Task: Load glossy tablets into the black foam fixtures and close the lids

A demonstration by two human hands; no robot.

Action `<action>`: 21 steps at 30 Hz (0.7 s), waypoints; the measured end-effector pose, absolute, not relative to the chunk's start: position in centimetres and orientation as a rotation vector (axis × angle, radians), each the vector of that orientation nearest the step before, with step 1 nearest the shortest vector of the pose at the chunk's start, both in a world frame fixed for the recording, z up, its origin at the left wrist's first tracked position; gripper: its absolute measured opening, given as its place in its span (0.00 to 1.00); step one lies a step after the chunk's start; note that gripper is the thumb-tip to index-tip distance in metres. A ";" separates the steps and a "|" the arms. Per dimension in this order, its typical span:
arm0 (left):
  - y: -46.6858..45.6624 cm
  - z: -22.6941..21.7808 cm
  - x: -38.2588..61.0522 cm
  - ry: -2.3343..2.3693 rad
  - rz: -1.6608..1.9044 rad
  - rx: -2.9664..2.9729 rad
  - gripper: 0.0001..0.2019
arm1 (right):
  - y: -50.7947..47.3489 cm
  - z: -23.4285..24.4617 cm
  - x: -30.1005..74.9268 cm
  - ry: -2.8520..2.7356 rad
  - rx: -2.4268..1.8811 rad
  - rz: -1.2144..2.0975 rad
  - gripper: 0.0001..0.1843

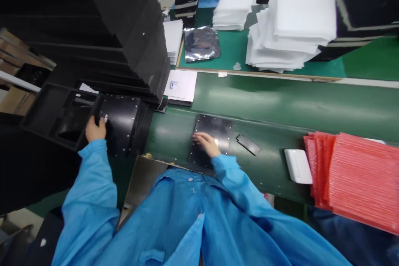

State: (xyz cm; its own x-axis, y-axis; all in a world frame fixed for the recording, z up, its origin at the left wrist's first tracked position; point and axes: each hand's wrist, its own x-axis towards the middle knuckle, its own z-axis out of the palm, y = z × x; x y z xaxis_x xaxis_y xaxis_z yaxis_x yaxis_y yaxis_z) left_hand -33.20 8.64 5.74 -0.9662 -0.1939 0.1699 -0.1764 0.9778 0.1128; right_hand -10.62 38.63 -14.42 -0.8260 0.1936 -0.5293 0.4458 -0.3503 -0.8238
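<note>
Blue sleeves (90, 191) end in right hand (207, 143) flat on plate (215, 129), left hand (95, 129) gripping panel (120, 122) edge; strip (248, 144), white pad (298, 166) nearby.

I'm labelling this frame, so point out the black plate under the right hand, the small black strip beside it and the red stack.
black plate (218, 126): head view, bare upper part.
black strip (248, 144): head view, its middle.
red stack (358, 174): head view, top sheet.

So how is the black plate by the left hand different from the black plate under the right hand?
The left plate rests on a dark stack; the right plate lies alone on the green belt. The left hand curls around the left plate's edge; the right hand lies flat on the right plate. Both are black, with small pale dots along the edges.
</note>
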 end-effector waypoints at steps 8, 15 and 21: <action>6.1 1.5 -24.8 -2.839 -1.172 0.487 0.29 | 25.2 -7.9 -24.5 1.607 0.424 -2.340 0.28; 13.9 -3.4 -20.2 -2.974 -1.862 0.111 0.21 | 36.2 -11.0 -12.7 1.894 0.920 -2.269 0.23; 27.1 -12.6 -19.8 -3.265 -1.770 0.156 0.15 | 40.2 -16.9 -4.8 1.940 1.663 -2.023 0.25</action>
